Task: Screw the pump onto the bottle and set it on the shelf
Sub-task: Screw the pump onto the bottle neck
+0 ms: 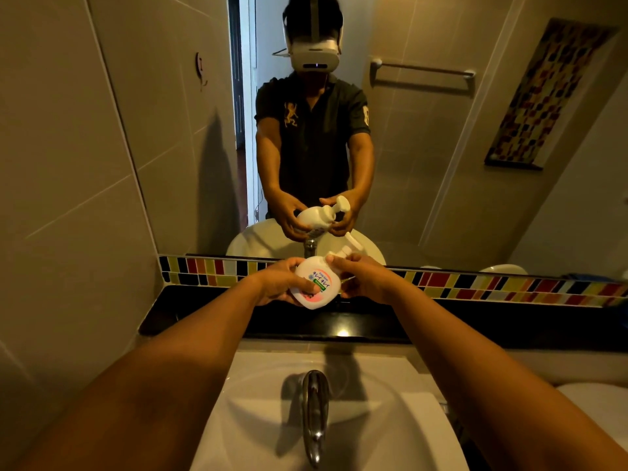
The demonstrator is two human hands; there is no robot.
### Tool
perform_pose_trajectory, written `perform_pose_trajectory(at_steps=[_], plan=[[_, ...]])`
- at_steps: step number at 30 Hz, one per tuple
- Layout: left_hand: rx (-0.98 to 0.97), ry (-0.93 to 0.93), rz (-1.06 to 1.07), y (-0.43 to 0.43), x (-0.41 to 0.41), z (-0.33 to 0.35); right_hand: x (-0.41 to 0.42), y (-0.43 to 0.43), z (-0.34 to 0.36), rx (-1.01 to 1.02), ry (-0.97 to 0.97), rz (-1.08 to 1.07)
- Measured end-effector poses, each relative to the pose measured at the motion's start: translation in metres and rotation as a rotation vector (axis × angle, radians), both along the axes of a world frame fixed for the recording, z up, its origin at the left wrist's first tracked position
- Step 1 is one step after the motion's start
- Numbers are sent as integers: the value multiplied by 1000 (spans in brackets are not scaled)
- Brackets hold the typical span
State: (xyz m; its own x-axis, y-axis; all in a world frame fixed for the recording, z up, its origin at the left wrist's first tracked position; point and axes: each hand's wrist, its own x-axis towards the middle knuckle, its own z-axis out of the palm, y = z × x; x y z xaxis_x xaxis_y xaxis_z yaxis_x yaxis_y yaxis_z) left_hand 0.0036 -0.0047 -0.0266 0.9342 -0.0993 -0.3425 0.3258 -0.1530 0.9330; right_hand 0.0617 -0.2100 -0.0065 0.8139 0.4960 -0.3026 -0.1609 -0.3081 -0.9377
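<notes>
Now my left hand (275, 283) cradles bottle (316, 283) body, tilted, above black shelf's (210, 317) back edge; right hand (365, 278) pinches pump (338, 254) collar. Smooth light plastic, likely slippery: grip wide body firmly, twist only collar.

Bare forearms, black short-sleeved polo shirt (319, 137), white headset (315, 56).

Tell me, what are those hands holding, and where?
Left hand grips the bottle by its body; right hand grips the pump at its neck.
</notes>
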Motion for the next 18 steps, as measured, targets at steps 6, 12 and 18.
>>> perform_pose_trajectory(at_steps=[6,12,18], plan=[[-9,-10,1,3,-5,3,1,-2,6,95,-11,-21],[3,-18,16,0,-8,3,-9,4,10,65,-13,-38],[20,-34,20,4,-15,12,-10,-3,13,175,57,-3]])
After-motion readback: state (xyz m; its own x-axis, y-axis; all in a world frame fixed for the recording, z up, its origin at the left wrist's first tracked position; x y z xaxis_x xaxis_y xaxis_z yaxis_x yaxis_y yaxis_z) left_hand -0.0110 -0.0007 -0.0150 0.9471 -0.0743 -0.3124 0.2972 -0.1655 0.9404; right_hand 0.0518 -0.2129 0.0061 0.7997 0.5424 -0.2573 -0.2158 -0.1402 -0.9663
